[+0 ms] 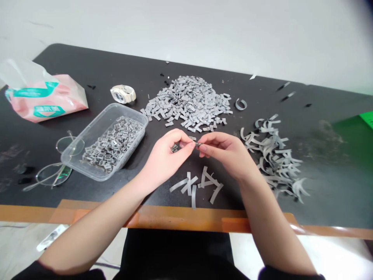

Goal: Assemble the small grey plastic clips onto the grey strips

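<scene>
My left hand [169, 153] and my right hand [225, 151] meet above the middle of the table. Thumb and forefinger of each are pinched together on a small grey piece [197, 144], mostly hidden by the fingertips. A few small metal buckles [174, 148] lie on the table behind my left hand. Below the hands, several loose grey strips [190, 182] are scattered, some crossing each other. Just beyond the fingers spreads a big heap of short grey strip pieces [192, 101].
A clear plastic box [101, 177] of small metal buckles stands left, beside eyeglasses [52, 175]. Behind it are a white watch [122, 94] and a tissue pack [49, 97]. Curved grey strips [274, 159] pile up on the right. Orange-brown tape [180, 217] covers the front edge.
</scene>
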The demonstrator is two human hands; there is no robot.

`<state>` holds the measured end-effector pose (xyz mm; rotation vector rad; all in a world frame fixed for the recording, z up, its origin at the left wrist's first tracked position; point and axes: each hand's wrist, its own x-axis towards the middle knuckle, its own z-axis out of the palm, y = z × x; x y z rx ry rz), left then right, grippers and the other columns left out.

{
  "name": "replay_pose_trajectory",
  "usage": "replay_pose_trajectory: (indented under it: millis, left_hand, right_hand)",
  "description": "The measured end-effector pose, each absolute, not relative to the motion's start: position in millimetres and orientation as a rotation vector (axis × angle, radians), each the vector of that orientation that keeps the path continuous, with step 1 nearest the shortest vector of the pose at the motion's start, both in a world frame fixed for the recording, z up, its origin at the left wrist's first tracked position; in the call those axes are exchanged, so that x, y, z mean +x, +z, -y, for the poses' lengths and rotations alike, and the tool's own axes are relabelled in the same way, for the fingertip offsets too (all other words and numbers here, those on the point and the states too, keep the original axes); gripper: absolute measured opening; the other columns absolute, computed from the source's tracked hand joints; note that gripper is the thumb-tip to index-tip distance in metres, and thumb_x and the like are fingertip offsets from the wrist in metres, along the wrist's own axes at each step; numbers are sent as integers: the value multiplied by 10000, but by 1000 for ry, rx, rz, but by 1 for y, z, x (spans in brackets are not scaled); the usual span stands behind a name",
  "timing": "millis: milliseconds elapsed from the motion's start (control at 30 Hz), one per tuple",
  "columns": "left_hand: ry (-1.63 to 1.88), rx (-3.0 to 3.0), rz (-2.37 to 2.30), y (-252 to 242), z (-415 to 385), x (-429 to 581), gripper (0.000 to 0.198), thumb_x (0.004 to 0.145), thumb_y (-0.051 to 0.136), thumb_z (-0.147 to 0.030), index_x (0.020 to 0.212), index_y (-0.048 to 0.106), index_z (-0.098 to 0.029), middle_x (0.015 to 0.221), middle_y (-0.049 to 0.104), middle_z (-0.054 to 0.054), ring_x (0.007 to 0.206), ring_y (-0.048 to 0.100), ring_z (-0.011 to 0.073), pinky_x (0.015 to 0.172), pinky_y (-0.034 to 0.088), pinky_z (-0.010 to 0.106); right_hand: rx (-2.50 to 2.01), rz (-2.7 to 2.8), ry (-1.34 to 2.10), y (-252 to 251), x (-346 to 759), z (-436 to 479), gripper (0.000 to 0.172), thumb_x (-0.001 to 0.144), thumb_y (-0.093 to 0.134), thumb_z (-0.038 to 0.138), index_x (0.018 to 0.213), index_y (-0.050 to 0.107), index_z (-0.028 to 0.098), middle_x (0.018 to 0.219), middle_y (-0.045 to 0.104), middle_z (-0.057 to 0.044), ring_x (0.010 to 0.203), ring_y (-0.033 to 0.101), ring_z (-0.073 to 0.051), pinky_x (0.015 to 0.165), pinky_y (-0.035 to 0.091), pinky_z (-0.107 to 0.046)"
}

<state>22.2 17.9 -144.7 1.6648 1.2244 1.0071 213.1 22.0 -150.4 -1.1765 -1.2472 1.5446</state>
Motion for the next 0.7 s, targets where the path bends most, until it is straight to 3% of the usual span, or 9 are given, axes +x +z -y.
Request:
replay_pose_trajectory:
  millis: [133, 267, 400, 467, 567, 700]
  left_hand:
    - [831, 1953, -1436, -153, -26, 17, 167, 982, 544, -275, 1022, 678, -183, 974, 725, 50, 925, 666, 215, 880, 499, 378]
    - [424, 2292, -1618, -165, -30, 10, 136, 947, 580, -252, 951, 700, -188, 1026, 718, 88, 1032, 639, 298, 953, 449, 481]
    - [174, 2362, -1583, -168, -27, 9, 91, 877, 656, -250, 931, 686, -184, 1020, 697, 93, 1021, 622, 304, 926, 452, 466]
    - [131, 2359, -1583, -167, -25, 10, 63, 867, 659, -235, 890, 673, -178, 1014, 690, 98, 1005, 617, 303, 914, 453, 466]
    - [143, 2367, -1572, -167, -25, 10, 51, 862, 635, -192, 820, 659, -178, 979, 690, 94, 968, 614, 291, 890, 449, 457]
    - [185, 2332, -1563, -166, -27, 12, 75, 842, 617, -146, 778, 640, -179, 954, 694, 89, 957, 615, 279, 899, 440, 456]
  right_hand:
    - [-1236, 1045, 1430, -160, 212, -30, 262, 760, 859, 329, 946, 750, 180, 778, 746, -10, 650, 656, -122, 627, 506, -254]
    - [-1305, 1097, 1316, -165, 215, -33, 480, 765, 844, 331, 1204, 682, 225, 1046, 770, -47, 896, 715, -182, 741, 536, -299]
    - [-1421, 1848, 1360, -160, 216, -23, 100, 841, 764, 257, 929, 760, 209, 925, 746, -42, 881, 664, -202, 835, 516, -362]
    - [-1371, 2229, 1269, -159, 210, -16, 18, 842, 766, 195, 859, 759, 194, 908, 728, -58, 927, 632, -229, 870, 496, -384]
    - [-1291, 2531, 1062, -162, 199, -8, 90, 853, 750, 127, 777, 722, 166, 863, 698, -71, 902, 589, -231, 888, 466, -397]
    - [-1318, 2380, 1147, -161, 196, -9, 179, 882, 666, 101, 721, 645, 177, 809, 680, -26, 810, 576, -175, 814, 448, -328]
